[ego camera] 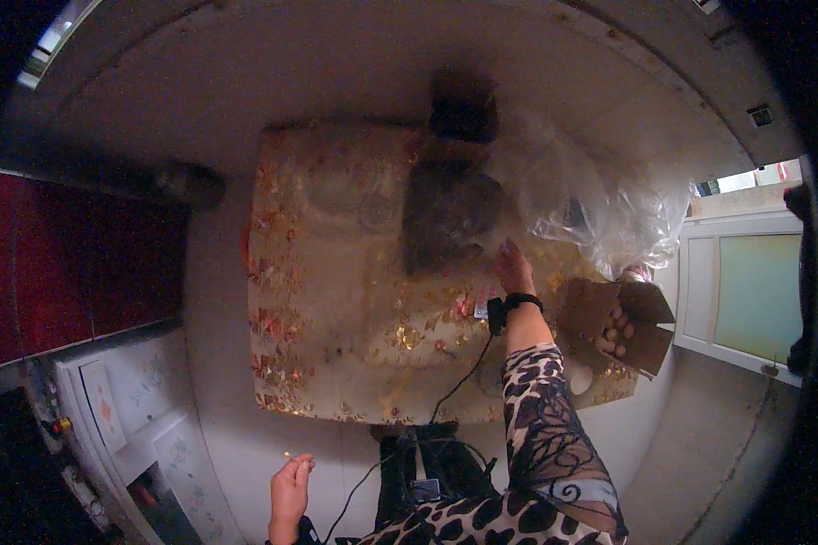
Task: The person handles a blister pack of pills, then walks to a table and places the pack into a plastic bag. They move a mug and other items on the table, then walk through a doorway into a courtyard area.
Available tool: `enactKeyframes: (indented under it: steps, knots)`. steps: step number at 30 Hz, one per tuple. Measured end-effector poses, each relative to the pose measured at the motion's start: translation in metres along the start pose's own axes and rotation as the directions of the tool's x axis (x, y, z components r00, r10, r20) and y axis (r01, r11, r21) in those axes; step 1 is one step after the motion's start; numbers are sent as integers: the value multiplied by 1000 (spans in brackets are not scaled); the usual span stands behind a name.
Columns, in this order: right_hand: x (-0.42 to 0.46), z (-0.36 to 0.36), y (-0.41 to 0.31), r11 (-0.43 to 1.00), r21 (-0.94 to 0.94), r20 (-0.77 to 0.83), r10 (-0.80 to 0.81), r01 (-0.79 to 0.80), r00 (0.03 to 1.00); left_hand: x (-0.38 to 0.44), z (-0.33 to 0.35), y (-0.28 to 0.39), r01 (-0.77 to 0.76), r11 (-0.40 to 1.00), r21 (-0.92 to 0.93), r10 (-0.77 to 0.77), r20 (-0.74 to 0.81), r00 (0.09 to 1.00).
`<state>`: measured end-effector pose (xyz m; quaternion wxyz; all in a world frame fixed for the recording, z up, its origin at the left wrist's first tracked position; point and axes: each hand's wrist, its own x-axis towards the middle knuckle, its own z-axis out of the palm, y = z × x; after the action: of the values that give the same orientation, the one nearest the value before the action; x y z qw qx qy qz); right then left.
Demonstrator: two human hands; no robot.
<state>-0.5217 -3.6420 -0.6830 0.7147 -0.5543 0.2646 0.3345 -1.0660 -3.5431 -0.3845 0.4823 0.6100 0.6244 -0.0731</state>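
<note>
Low at the left, my left hand (292, 480) is held beside the table, thumb and fingers pinched on a small thin stick (288, 455) with a yellowish tip. My right hand (514, 267) reaches over the table, at the near right edge of a dark square object (429, 225). Something round and dark (480, 204) sits on that square, too blurred to name. Haze covers this area, so whether my right fingers grip anything is unclear. A black wristband (523, 301) with a cable is on my right wrist.
A floral tablecloth (313, 293) covers the table. A cardboard box (586, 313) of eggs (613, 334) stands right of my forearm, with a white rounded object (581, 380) nearby. Clear plastic bags (607, 211) bulge behind. A dark block (463, 112) is at the far edge; a white cabinet (143, 409) stands left.
</note>
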Motion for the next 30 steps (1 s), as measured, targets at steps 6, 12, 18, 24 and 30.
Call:
enactKeyframes:
  steps: [6, 12, 18, 24, 30]
  knots:
    - [14, 1, 5, 962, -130, 342, -182, 238, 922, 5, -9, 11, -121, 990, 76, 117, 49, 992]
    - [-90, 59, -20, 964, -179, 348, -125, 197, 929, -22, -7, 15, -123, 990, 67, 122, 11, 992]
    - [-184, 77, -29, 825, -420, 512, -129, 379, 849, -33, -18, 14, -301, 930, 210, 296, 53, 954]
    - [-274, 93, -13, 811, -324, 684, -156, 488, 713, -34, -22, 14, -434, 886, 161, 425, 89, 901]
    - [-277, 61, 51, 247, -736, 618, -137, 631, 774, -45, -38, 19, -465, 859, 215, 436, 171, 884]
